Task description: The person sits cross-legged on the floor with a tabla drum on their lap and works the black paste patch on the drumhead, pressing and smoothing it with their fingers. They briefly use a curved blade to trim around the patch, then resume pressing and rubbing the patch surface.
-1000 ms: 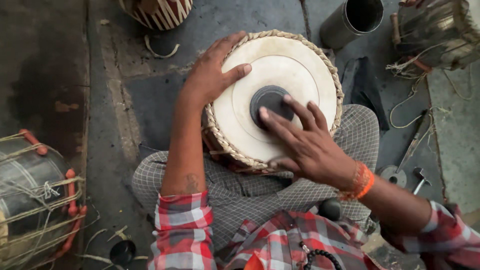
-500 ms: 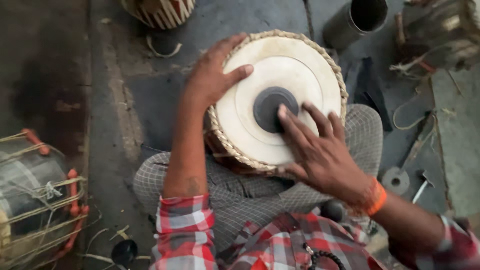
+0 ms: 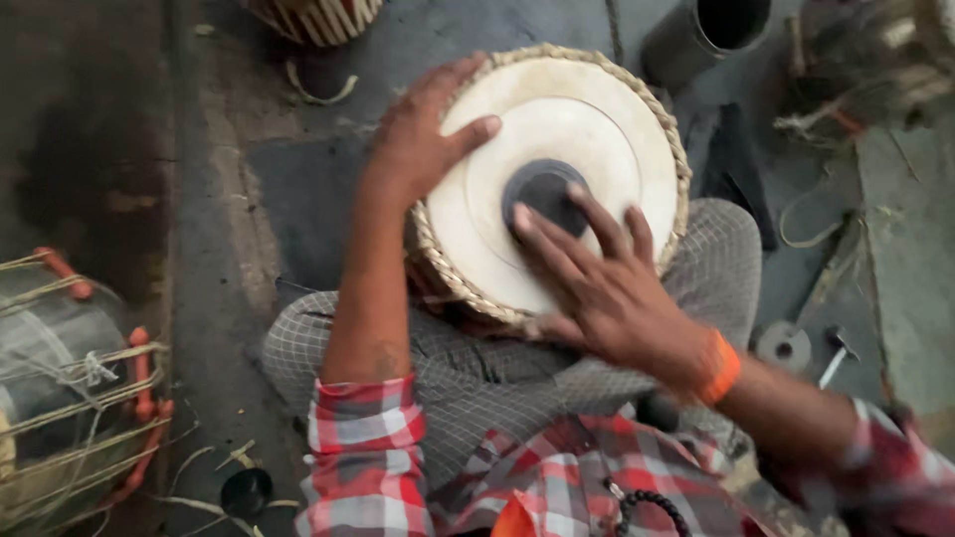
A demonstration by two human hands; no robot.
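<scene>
One round drum [image 3: 587, 129], pale skin with a black centre disc and braided rim; left hand [image 3: 423, 134] grips its edge, right hand [image 3: 597, 288] lies spread flat on it.

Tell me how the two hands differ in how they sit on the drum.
The left hand grips the drum at its woven rim, thumb lying on the pale skin. The right hand lies flatter, fingers spread, reaching the dark centre patch; its wrist wears an orange band. Both touch the drumhead.
</scene>
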